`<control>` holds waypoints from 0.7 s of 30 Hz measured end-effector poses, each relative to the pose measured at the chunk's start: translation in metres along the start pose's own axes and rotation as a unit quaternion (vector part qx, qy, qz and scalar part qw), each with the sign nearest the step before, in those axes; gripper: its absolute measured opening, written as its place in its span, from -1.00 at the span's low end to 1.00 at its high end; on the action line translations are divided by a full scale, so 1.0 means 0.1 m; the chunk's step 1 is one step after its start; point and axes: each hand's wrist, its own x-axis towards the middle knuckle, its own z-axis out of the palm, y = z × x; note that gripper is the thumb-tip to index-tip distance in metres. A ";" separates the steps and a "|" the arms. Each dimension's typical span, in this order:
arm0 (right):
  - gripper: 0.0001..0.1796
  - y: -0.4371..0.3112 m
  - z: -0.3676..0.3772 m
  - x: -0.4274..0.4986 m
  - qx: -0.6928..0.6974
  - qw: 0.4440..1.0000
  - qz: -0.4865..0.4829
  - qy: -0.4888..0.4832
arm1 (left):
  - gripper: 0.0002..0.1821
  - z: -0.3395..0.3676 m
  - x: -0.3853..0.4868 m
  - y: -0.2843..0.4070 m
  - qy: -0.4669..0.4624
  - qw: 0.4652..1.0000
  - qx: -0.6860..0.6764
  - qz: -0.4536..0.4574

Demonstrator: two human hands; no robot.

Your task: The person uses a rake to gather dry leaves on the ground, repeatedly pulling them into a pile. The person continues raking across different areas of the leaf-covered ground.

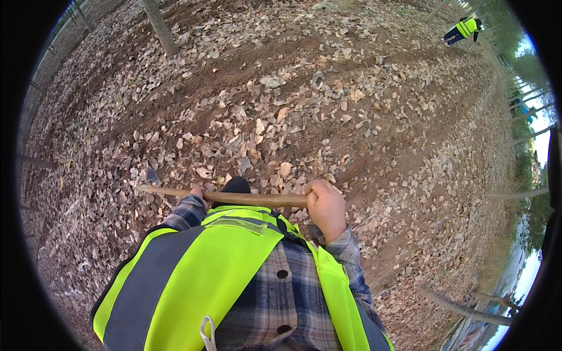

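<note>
A long wooden handle (259,199) lies crosswise in front of my waist. At its left end a dark metal blade (153,176) shows against the leaves, so the tool looks like a hoe. My right hand (326,208) is wrapped around the handle's right end, knuckles up. Nearer the blade, my left hand (199,193) grips the shaft, and much of it is hidden behind the wood and my plaid sleeve. Just beyond the handle, a dark rounded shape (237,185), perhaps a shoe or knee, pokes out.
Dry fallen leaves (272,131) cover brown soil (386,171). Tree trunks rise at the upper left (159,28) and lower right (465,307). Far off at the upper right, a person (466,29) in a yellow reflective vest stands among the leaves.
</note>
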 end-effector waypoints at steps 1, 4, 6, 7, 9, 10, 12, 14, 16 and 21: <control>-0.92 0.07 0.05 0.10 -0.014 1.000 -0.003 0.000 | -0.78 -0.06 0.31 0.07 0.015 0.999 -0.037 -0.001; -0.93 0.26 0.15 0.41 0.004 1.000 -0.009 -0.011 | -0.76 -0.08 0.93 0.24 0.020 1.000 0.010 0.011; -0.94 0.38 0.17 0.65 -0.005 1.000 -0.006 -0.011 | -0.77 0.27 0.95 0.22 0.025 1.000 -0.011 0.004; -0.94 0.45 0.20 0.78 -0.011 1.000 -0.003 -0.010 | -0.77 0.43 0.87 0.24 0.026 1.000 -0.016 0.002; -0.95 0.59 0.31 1.06 -0.017 1.000 0.001 -0.007 | -0.78 0.72 0.81 0.36 0.029 0.999 -0.020 0.002; -0.96 0.65 0.36 1.21 -0.032 0.999 0.005 -0.004 | -0.78 0.89 0.81 0.42 0.029 0.999 -0.021 0.000; -0.97 0.74 0.43 1.54 -0.040 0.999 0.020 -0.013 | -0.79 1.29 0.84 0.57 0.026 1.000 -0.014 -0.006; -0.97 0.76 0.48 1.84 -0.046 0.999 0.021 -0.010 | -0.79 1.68 0.89 0.73 0.019 1.000 0.006 -0.014; -0.97 0.72 0.45 2.15 -0.049 0.998 0.020 -0.019 | -0.80 2.03 0.89 0.91 0.004 0.995 0.104 -0.013; -0.96 0.59 0.51 2.88 -0.057 0.998 0.036 -0.015 | -0.82 2.82 0.84 1.34 0.030 0.999 -0.016 -0.041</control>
